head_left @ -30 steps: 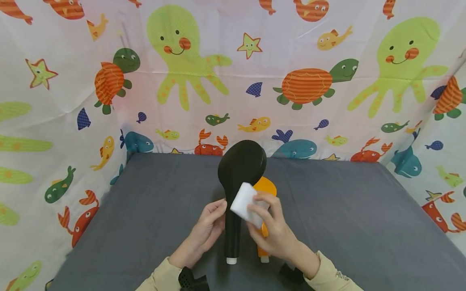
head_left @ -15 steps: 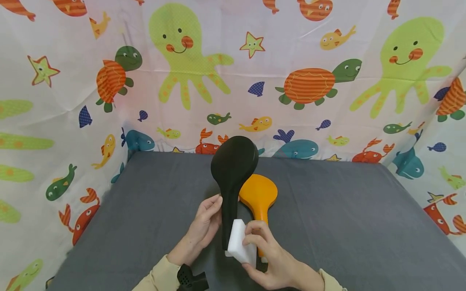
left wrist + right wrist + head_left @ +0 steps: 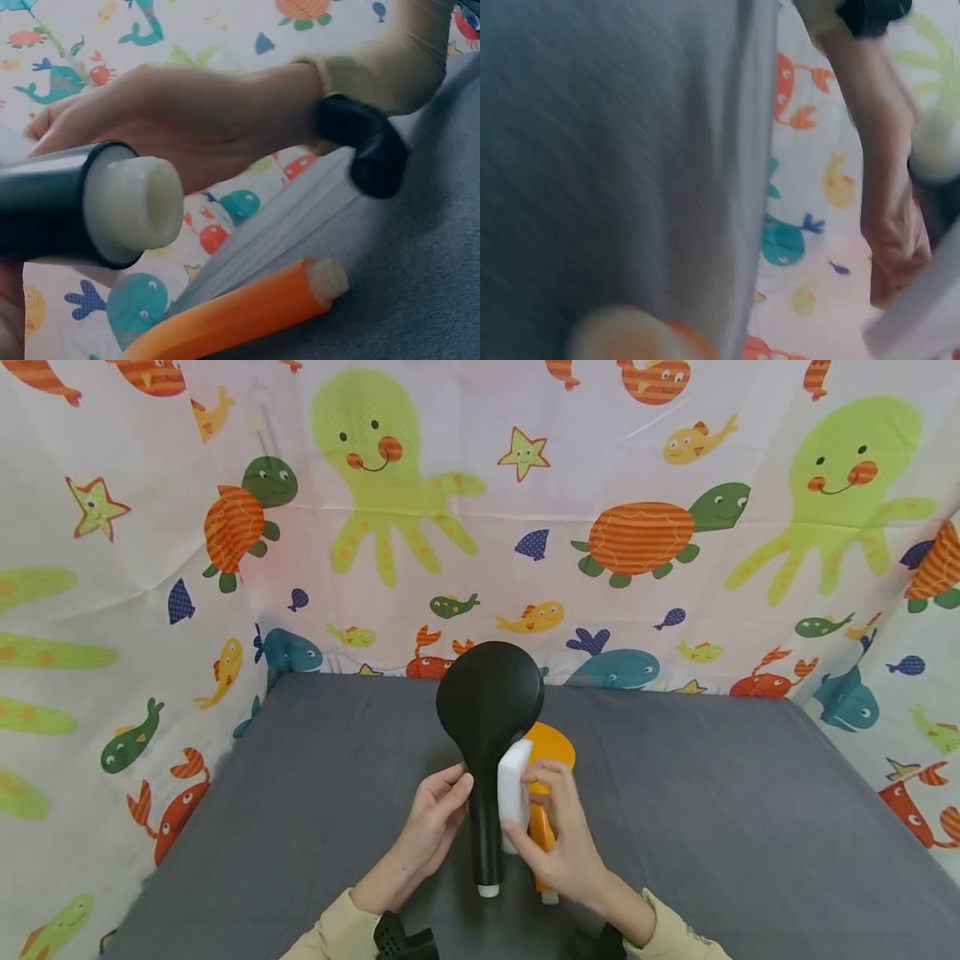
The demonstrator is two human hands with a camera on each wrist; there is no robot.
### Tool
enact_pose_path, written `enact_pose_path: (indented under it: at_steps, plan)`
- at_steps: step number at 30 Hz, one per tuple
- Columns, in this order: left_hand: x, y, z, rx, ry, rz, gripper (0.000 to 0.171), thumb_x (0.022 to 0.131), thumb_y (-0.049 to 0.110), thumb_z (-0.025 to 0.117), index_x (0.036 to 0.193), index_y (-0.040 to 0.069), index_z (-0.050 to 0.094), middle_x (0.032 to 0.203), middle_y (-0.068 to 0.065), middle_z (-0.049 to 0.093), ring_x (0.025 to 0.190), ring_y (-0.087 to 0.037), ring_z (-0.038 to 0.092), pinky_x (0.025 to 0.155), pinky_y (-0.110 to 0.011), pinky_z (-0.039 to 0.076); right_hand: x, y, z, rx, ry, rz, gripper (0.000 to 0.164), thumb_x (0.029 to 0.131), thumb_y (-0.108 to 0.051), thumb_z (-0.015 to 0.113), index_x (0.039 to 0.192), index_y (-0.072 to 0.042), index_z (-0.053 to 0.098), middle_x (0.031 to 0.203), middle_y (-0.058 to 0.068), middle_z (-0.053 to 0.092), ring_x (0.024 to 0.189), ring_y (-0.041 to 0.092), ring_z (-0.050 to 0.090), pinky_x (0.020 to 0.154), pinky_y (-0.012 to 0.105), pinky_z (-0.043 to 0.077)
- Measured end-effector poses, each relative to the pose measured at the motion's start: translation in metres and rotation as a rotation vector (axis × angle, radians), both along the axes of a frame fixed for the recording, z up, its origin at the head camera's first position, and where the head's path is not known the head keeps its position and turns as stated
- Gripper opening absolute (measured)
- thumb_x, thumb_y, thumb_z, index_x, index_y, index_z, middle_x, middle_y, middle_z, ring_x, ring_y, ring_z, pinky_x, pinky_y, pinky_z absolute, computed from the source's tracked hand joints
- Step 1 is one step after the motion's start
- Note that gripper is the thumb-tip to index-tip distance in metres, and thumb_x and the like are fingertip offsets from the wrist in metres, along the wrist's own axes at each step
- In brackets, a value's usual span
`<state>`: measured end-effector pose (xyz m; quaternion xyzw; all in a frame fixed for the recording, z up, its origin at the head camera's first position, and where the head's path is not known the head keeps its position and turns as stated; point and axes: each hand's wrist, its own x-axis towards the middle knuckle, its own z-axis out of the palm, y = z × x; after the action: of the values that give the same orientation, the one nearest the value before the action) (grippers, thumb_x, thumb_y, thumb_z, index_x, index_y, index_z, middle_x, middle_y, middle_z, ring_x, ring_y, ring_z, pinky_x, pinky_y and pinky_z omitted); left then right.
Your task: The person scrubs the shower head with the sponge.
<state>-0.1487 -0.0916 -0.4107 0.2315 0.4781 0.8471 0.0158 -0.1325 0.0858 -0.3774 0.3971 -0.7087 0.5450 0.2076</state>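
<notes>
A black handheld shower head (image 3: pixel 489 693) stands nearly upright, lifted above the table, its white connector end (image 3: pixel 146 202) pointing down toward me. My left hand (image 3: pixel 426 827) grips its handle from the left. With thumb and fingers, my right hand (image 3: pixel 562 839) pinches a white sponge block (image 3: pixel 513 785) along the right side of that handle. Behind the right hand lies an orange shower head (image 3: pixel 551 743) on the table, partly covered. In the right wrist view, the sponge (image 3: pixel 922 307) is blurred at the lower right, close to the left hand (image 3: pixel 896 247).
Dark grey cloth (image 3: pixel 697 810) covers the table. A white curtain (image 3: pixel 465 552) printed with sea animals hangs behind and at both sides. The orange handle (image 3: pixel 232 319) lies just right of the black one. Black camera mounts (image 3: pixel 405 939) sit at the wrists.
The sponge went down the black handle to its lower end, then back up to mid-handle along its right side. The black shower head shifted slightly left, then back right, turning a little.
</notes>
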Motion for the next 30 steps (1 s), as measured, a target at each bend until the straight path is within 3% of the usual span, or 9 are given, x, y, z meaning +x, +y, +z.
enact_pose_path:
  at_steps: [4, 9, 11, 13, 16, 19, 25, 30]
  plan:
    - [-0.004, -0.004, 0.001, 0.015, -0.043, 0.051, 0.024, 0.097, 0.002, 0.044, 0.108, 0.008, 0.064, 0.098, -0.001, 0.065, 0.085, -0.011, 0.059, 0.078, -0.024, 0.049, 0.010, 0.008, -0.019, 0.113, -0.008, 0.136, 0.047, 0.072, 0.008, 0.070, 0.111, 0.005, 0.044, 0.109, 0.019, 0.040, 0.098, 0.021, 0.041, 0.070, 0.031, 0.049]
    - [-0.012, -0.012, -0.007, -0.032, -0.088, 0.124, 0.020, 0.096, 0.004, 0.047, 0.102, 0.007, 0.066, 0.090, 0.000, 0.067, 0.079, -0.010, 0.061, 0.074, -0.024, 0.051, 0.016, 0.021, -0.052, 0.266, 0.003, 0.257, 0.043, 0.081, -0.013, 0.071, 0.113, -0.005, 0.044, 0.111, 0.010, 0.039, 0.095, 0.018, 0.043, 0.070, 0.026, 0.045]
    - [-0.014, -0.016, -0.013, -0.072, -0.132, 0.158, 0.016, 0.095, 0.005, 0.050, 0.098, 0.005, 0.066, 0.085, 0.000, 0.067, 0.076, -0.010, 0.063, 0.073, -0.025, 0.051, 0.019, 0.026, -0.055, 0.307, -0.053, 0.297, 0.041, 0.083, -0.015, 0.069, 0.115, -0.008, 0.044, 0.114, 0.008, 0.037, 0.096, 0.016, 0.043, 0.067, 0.022, 0.046]
    - [-0.016, -0.019, -0.019, -0.119, -0.189, 0.194, 0.013, 0.094, 0.006, 0.053, 0.096, 0.003, 0.065, 0.081, 0.001, 0.067, 0.073, -0.010, 0.064, 0.073, -0.026, 0.052, 0.020, 0.032, -0.054, 0.323, -0.060, 0.285, 0.041, 0.083, -0.014, 0.069, 0.116, -0.009, 0.044, 0.117, 0.009, 0.038, 0.098, 0.017, 0.044, 0.068, 0.024, 0.047]
    - [-0.016, -0.025, -0.028, -0.176, -0.271, 0.239, 0.014, 0.092, 0.008, 0.057, 0.096, -0.003, 0.064, 0.077, 0.000, 0.067, 0.070, -0.012, 0.065, 0.072, -0.028, 0.052, 0.018, 0.044, -0.047, 0.326, -0.069, 0.157, 0.043, 0.080, -0.010, 0.070, 0.116, -0.011, 0.046, 0.121, 0.009, 0.040, 0.101, 0.019, 0.044, 0.068, 0.026, 0.047]
    - [-0.014, -0.033, -0.036, -0.230, -0.339, 0.282, 0.018, 0.090, 0.007, 0.059, 0.096, -0.009, 0.062, 0.074, -0.001, 0.066, 0.065, -0.013, 0.064, 0.069, -0.029, 0.052, 0.011, 0.060, -0.040, 0.328, -0.065, -0.062, 0.043, 0.078, -0.007, 0.072, 0.114, -0.010, 0.048, 0.121, 0.009, 0.044, 0.101, 0.020, 0.046, 0.068, 0.029, 0.048]
    - [-0.010, -0.048, -0.049, -0.349, -0.424, 0.327, 0.021, 0.089, 0.008, 0.061, 0.098, -0.011, 0.061, 0.073, -0.001, 0.064, 0.063, -0.010, 0.060, 0.064, -0.025, 0.050, 0.002, 0.090, -0.032, 0.461, -0.248, -0.404, 0.041, 0.081, -0.010, 0.071, 0.113, -0.006, 0.047, 0.110, 0.012, 0.049, 0.092, 0.023, 0.052, 0.064, 0.035, 0.052]
    - [-0.008, -0.054, -0.055, -0.425, -0.447, 0.322, 0.029, 0.089, 0.011, 0.061, 0.104, -0.014, 0.060, 0.077, -0.004, 0.067, 0.067, -0.011, 0.061, 0.063, -0.023, 0.050, -0.002, 0.101, -0.033, 0.646, -0.382, -0.565, 0.044, 0.083, -0.023, 0.068, 0.113, -0.002, 0.045, 0.100, 0.020, 0.051, 0.077, 0.026, 0.051, 0.059, 0.035, 0.046]
